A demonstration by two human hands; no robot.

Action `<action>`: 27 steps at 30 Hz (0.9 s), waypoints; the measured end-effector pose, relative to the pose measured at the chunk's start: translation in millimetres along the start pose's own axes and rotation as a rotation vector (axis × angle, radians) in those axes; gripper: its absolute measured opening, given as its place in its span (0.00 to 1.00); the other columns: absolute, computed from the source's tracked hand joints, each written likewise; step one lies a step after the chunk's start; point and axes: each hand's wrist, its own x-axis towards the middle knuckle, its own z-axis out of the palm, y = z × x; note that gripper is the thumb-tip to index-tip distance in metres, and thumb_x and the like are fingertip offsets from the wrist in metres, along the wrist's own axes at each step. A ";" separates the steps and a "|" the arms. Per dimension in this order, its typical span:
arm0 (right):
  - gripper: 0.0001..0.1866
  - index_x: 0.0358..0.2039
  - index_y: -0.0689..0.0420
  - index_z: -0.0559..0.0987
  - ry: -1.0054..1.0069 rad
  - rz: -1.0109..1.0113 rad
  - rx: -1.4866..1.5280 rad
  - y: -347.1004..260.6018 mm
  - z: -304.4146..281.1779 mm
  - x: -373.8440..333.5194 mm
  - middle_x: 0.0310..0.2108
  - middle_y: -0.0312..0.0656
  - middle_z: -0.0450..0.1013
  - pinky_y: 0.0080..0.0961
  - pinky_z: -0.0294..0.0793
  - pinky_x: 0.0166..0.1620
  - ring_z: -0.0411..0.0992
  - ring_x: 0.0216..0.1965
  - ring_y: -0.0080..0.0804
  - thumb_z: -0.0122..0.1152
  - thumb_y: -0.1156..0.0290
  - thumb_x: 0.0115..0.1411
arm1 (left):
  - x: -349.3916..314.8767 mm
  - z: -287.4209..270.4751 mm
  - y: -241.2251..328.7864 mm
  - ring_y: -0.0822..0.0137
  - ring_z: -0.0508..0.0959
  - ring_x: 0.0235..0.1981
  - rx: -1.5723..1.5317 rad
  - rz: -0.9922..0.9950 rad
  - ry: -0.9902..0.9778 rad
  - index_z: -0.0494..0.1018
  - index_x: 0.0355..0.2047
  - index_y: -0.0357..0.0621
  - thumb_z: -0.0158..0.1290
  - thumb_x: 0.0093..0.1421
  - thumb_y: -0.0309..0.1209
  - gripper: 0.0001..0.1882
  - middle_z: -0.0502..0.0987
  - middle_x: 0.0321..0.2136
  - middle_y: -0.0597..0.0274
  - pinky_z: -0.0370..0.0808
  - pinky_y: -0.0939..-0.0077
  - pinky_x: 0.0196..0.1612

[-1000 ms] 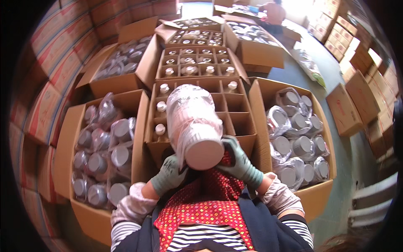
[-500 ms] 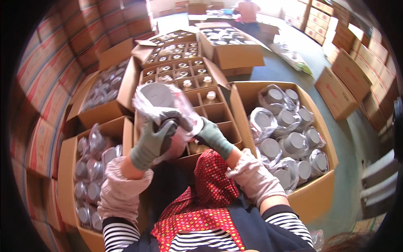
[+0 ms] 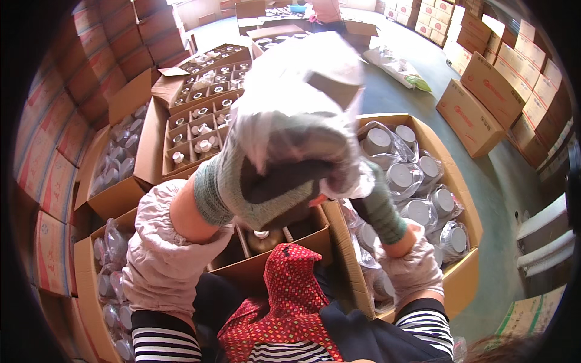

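Close to the camera and smeared by motion, a whitish plastic bag [image 3: 302, 66] is raised in front of me. A greyish patch shows in it, but what it wraps is too blurred to make out. My left hand [image 3: 278, 163], in a grey-green glove with a dark palm, is closed round the bag's lower part. On the other side my right hand [image 3: 378, 196], gloved alike, meets a bunched end of the bag; its fingers are partly hidden. Below them stands a divided carton [image 3: 302, 239] with bottles in some cells, one white-capped bottle [image 3: 261, 241] near my lap.
At my right, an open carton [image 3: 463, 266] holds several bagged grey-lidded containers [image 3: 417, 212]. Another open carton [image 3: 91, 302] at my left holds similar ones. Further divided cartons [image 3: 209, 72] stand ahead. Stacked boxes [image 3: 60, 157] line the left; a person [image 3: 327, 12] is at the back.
Both hands and the bag have risen towards the camera and shifted right. The grey round lid, plain in the bag before, is now blurred. My view has turned slightly, so the cartons sit further left.
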 end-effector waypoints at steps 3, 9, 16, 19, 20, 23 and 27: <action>0.25 0.54 0.67 0.78 0.241 -0.095 -0.254 21.5 -37.6 1.1 0.44 0.58 0.81 0.38 0.80 0.50 0.82 0.45 0.53 0.70 0.71 0.57 | 14.7 10.2 -26.5 0.62 0.79 0.34 -0.041 0.095 0.099 0.77 0.44 0.36 0.63 0.54 0.25 0.17 0.79 0.36 0.57 0.77 0.70 0.40; 0.19 0.50 0.64 0.79 0.293 0.033 -0.474 83.8 -56.6 5.1 0.35 0.60 0.79 0.42 0.78 0.40 0.79 0.37 0.60 0.64 0.76 0.57 | -13.6 37.9 -92.8 0.55 0.74 0.29 0.711 0.217 0.206 0.81 0.46 0.34 0.66 0.56 0.24 0.17 0.73 0.32 0.56 0.67 0.62 0.32; 0.24 0.55 0.60 0.77 0.167 0.044 -0.345 210.1 -36.4 5.6 0.42 0.53 0.82 0.40 0.79 0.49 0.81 0.43 0.52 0.69 0.68 0.59 | -24.1 59.8 -169.3 0.42 0.76 0.36 0.851 -0.103 0.146 0.79 0.36 0.37 0.59 0.62 0.34 0.11 0.76 0.33 0.45 0.71 0.49 0.38; 0.24 0.56 0.60 0.78 0.064 0.479 0.179 246.0 -62.4 13.8 0.44 0.46 0.83 0.36 0.80 0.49 0.82 0.41 0.40 0.70 0.69 0.60 | -8.3 88.0 -201.0 0.38 0.76 0.48 0.517 -0.473 0.056 0.77 0.49 0.37 0.60 0.64 0.32 0.16 0.77 0.49 0.42 0.72 0.50 0.52; 0.21 0.54 0.60 0.79 0.133 0.475 0.114 258.2 -64.5 13.1 0.45 0.41 0.82 0.31 0.80 0.48 0.79 0.41 0.31 0.70 0.70 0.61 | -4.2 103.3 -211.1 0.39 0.76 0.47 0.547 -0.344 0.147 0.78 0.43 0.37 0.59 0.63 0.34 0.13 0.77 0.44 0.43 0.72 0.49 0.51; 0.21 0.54 0.61 0.77 -0.133 -0.012 -0.568 330.4 -90.4 4.7 0.44 0.46 0.82 0.37 0.80 0.47 0.81 0.41 0.41 0.67 0.70 0.61 | -9.3 145.4 -239.5 0.38 0.76 0.51 0.520 -0.167 0.305 0.79 0.42 0.37 0.57 0.63 0.35 0.13 0.78 0.45 0.39 0.71 0.48 0.56; 0.17 0.51 0.62 0.76 -0.182 -0.087 -0.700 277.7 -82.2 -16.0 0.41 0.54 0.81 0.46 0.79 0.46 0.80 0.42 0.56 0.61 0.69 0.63 | -3.1 135.7 -206.7 0.36 0.73 0.57 0.321 -0.380 0.235 0.79 0.45 0.32 0.55 0.64 0.31 0.14 0.78 0.51 0.36 0.68 0.48 0.62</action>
